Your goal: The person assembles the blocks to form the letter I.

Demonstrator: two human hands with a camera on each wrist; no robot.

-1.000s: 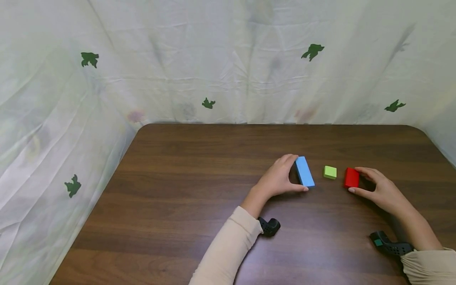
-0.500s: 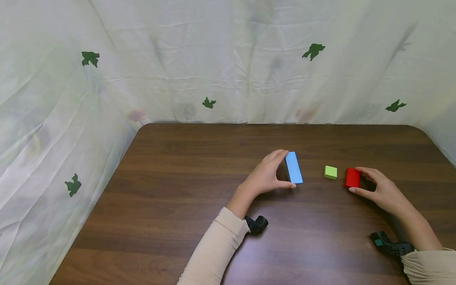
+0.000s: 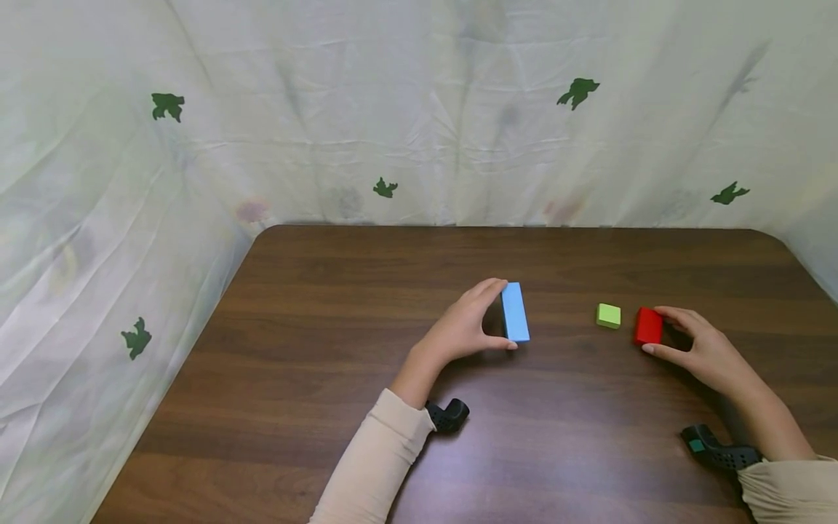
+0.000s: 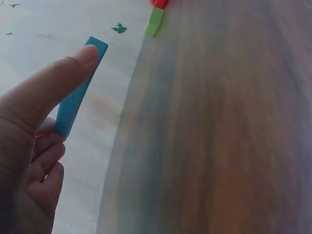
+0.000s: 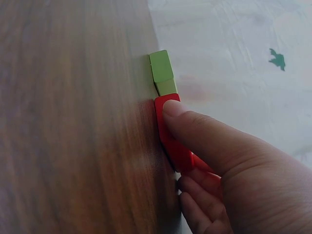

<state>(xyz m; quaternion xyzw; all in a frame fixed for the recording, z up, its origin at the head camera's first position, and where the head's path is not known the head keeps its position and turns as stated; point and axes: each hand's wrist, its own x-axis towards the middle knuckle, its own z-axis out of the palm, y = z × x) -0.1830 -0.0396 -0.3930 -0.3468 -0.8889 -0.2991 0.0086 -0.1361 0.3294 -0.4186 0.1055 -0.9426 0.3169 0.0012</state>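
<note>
Blue block [image 3: 515,313]: in the person's left hand, over the middle-right part of the table; I cannot tell whether its underside touches the wood.

Setting, by size. Pale, creased cloth [image 3: 314,109] with dark green patches hangs behind the table and along its sides. Table [image 3: 294,327]: brown, wood-grained, rounded far corners, a glossy patch of light toward the near edge. Two beige sleeves reach in from the near side, left sleeve [image 3: 376,458] slanting forward, right sleeve [image 3: 788,487] at the right edge of view.

Left hand [image 3: 461,324]: gripping the blue block by its ends, thumb at the near end, fingers at the far end. Right hand [image 3: 703,353]: same grip on the red block, thumb near, fingers far. A black device sits at each wrist, left device [image 3: 452,416] and right device [image 3: 720,447].

Blocks: blue is longest, its length running away from the person. Red block [image 3: 648,326] is shorter, at the right. Green block [image 3: 608,316] is smallest, on the table between the two, untouched by either hand, just beside red and farther from blue.
</note>
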